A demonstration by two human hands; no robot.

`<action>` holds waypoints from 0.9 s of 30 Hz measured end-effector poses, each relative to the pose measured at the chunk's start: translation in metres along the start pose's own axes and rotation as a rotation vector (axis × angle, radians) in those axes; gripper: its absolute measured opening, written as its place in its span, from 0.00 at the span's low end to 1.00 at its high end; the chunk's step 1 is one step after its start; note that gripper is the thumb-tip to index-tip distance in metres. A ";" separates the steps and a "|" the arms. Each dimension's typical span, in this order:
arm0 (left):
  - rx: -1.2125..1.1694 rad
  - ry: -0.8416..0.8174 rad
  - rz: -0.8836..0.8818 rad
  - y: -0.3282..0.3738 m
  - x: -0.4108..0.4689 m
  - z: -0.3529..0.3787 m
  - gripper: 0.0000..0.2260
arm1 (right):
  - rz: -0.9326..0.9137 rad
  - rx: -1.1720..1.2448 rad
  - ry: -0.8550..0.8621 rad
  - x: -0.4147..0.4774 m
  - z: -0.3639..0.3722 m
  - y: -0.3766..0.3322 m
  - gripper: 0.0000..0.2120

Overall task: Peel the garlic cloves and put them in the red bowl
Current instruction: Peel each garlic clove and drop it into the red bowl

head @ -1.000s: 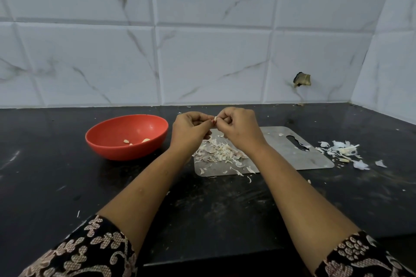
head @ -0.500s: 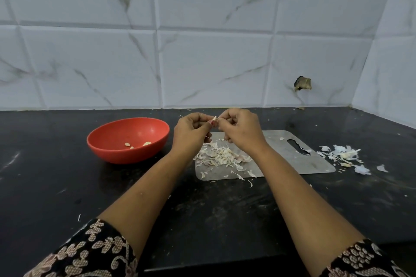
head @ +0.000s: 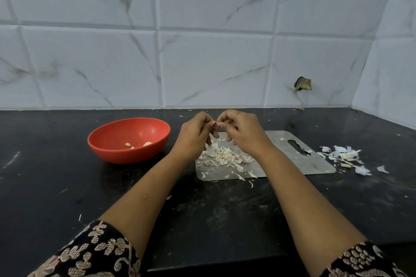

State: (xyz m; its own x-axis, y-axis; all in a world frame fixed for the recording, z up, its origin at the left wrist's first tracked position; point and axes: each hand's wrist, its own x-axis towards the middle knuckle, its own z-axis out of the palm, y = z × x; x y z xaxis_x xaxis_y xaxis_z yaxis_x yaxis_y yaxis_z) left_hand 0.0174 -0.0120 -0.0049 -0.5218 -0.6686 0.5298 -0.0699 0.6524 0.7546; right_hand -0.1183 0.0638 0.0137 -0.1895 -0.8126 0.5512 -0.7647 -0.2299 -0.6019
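- Where your curled fingertips meet, your left hand and right hand both pinch one small garlic clove; only a pinkish bit of it shows between them.
- You hold the clove in the air over the far edge of the steel cutting board.
- Below your hands, a heap of peels lies on the board.
- To your left, the red bowl stands on the black counter, apart from the board, with a few peeled cloves inside.
- A second pile of scraps lies on the counter just past the board's right end.
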 end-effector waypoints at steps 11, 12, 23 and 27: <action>0.031 -0.071 0.003 0.002 0.002 -0.006 0.14 | -0.198 -0.238 -0.025 -0.001 0.008 0.002 0.12; -0.016 -0.079 -0.032 0.002 0.002 -0.006 0.15 | -0.219 -0.246 -0.007 -0.001 0.010 0.002 0.12; -0.446 -0.172 -0.431 0.016 0.002 -0.007 0.15 | -0.516 -0.576 0.083 0.000 0.014 0.009 0.10; -0.307 -0.069 -0.298 0.013 0.004 -0.002 0.16 | -0.326 -0.382 0.103 -0.001 0.017 0.000 0.12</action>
State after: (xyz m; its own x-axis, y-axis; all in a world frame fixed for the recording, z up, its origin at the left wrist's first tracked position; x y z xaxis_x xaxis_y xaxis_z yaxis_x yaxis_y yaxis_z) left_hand 0.0164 -0.0066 0.0078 -0.5738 -0.7793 0.2518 0.0248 0.2908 0.9565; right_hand -0.1073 0.0555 0.0028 0.0511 -0.6702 0.7404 -0.9610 -0.2349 -0.1462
